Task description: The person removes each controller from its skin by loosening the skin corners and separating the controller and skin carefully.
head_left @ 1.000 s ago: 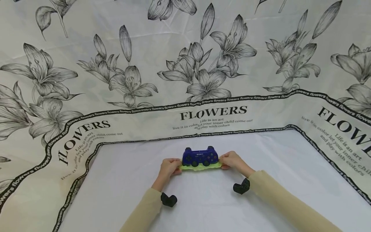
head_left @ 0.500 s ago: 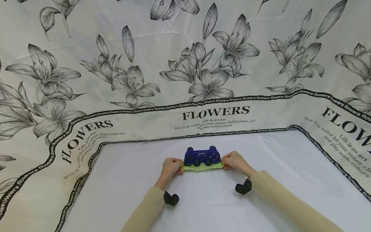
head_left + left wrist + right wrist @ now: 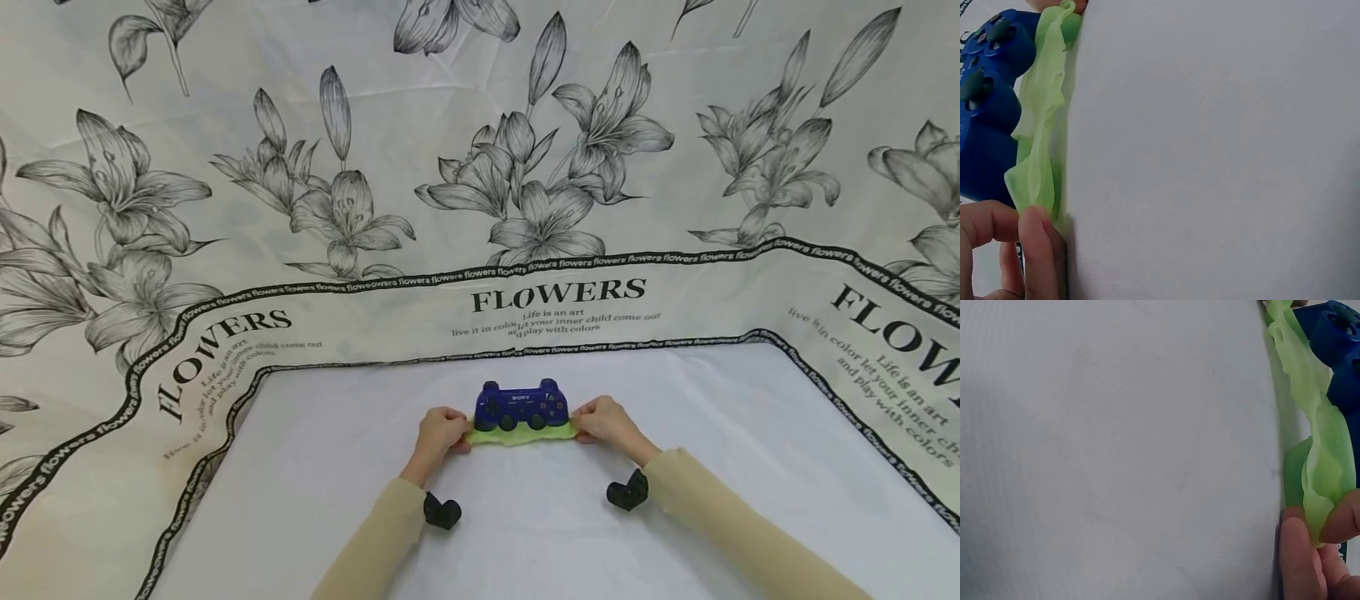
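In the middle of the white table, a blue game controller (image 3: 521,406) with black thumbsticks has its button face toward me. Along its near, lower side runs a thin, soft, translucent light-green piece (image 3: 517,434) with a wavy edge. My left hand (image 3: 440,433) pinches the left end of this green piece between thumb and fingers. At the opposite end, my right hand (image 3: 603,423) pinches it the same way. Both wrist views show the green piece (image 3: 1038,119) stretched lengthwise between the hands, with folds and a loose lip (image 3: 1329,450). The controller's back is hidden.
A white cloth (image 3: 525,533) covers the table. Behind and at both sides hangs a pale curtain (image 3: 375,325) printed with lilies and "FLOWERS" lettering. A black wrist device (image 3: 442,512) sits at the left sleeve, and another black device (image 3: 627,490) at the right.
The head view has shifted slightly. Both hands keep their pinch on the green piece, and the controller stays between them.
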Available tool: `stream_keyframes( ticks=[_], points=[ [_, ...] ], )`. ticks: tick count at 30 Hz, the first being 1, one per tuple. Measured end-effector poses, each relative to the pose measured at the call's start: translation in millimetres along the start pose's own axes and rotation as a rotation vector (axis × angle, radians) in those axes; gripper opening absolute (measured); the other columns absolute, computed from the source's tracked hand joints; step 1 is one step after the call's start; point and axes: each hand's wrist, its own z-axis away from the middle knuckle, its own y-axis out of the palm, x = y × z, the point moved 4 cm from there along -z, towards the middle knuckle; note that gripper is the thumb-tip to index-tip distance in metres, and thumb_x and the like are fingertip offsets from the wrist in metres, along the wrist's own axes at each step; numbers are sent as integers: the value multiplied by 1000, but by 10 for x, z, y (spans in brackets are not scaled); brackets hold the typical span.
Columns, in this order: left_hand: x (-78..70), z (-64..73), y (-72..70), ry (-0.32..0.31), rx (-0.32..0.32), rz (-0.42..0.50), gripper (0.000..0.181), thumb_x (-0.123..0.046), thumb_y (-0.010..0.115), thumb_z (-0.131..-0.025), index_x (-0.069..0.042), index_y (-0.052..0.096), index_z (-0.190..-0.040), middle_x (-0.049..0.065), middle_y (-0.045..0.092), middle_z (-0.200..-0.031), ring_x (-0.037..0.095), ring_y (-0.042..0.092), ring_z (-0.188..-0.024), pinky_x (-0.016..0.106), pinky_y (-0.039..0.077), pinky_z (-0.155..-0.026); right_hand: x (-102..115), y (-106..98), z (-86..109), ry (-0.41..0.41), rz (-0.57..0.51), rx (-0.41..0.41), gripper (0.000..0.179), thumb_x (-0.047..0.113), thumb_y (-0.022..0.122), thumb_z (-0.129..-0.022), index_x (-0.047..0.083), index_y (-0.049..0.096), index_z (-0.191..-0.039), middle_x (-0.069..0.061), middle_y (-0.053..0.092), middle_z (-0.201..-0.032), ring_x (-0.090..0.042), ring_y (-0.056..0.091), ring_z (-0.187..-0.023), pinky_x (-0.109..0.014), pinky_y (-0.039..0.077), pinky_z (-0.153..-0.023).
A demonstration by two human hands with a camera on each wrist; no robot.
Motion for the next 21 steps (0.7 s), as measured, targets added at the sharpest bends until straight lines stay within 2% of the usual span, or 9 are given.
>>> stream_keyframes(
  ticks=[5, 12, 16, 21],
  points=[
    [-6, -22, 11, 46, -21, -54, 14, 0, 67, -75, 2, 64, -88, 5, 60, -72, 6, 53, -45, 18, 50, -44, -18, 24, -30, 11, 5, -5, 28, 5, 60, -83, -12, 66, -104, -18, 70, -94, -7, 61, -60, -22, 56, -59],
    [-4, -25, 28, 13, -16, -45, 16, 0, 69, -76, 0, 66, -92, 7, 63, -79, 7, 55, -48, 18, 52, -47, -30, 13, -70, 46, 18, -2, 25, 3, 61, -83, -11, 64, -104, -19, 68, -94, -10, 62, -62, -22, 56, -59],
    [42, -30, 38, 36, 21, -2, 21, -1, 69, -77, 0, 66, -98, 8, 65, -81, 7, 57, -50, 19, 53, -50, -35, 11, -69, 47, 21, 9, 24, 2, 61, -84, -11, 63, -104, -18, 68, -90, -11, 62, -62, -23, 55, -58],
    [81, -35, 9, 94, 59, 40, 36, 2, 66, -76, -3, 65, -111, 1, 55, -70, 7, 60, -48, 20, 54, -51, -36, 31, -93, 33, 12, 13, 23, 2, 62, -84, -9, 64, -104, -14, 69, -86, -10, 61, -61, -22, 55, -57]
  ],
)
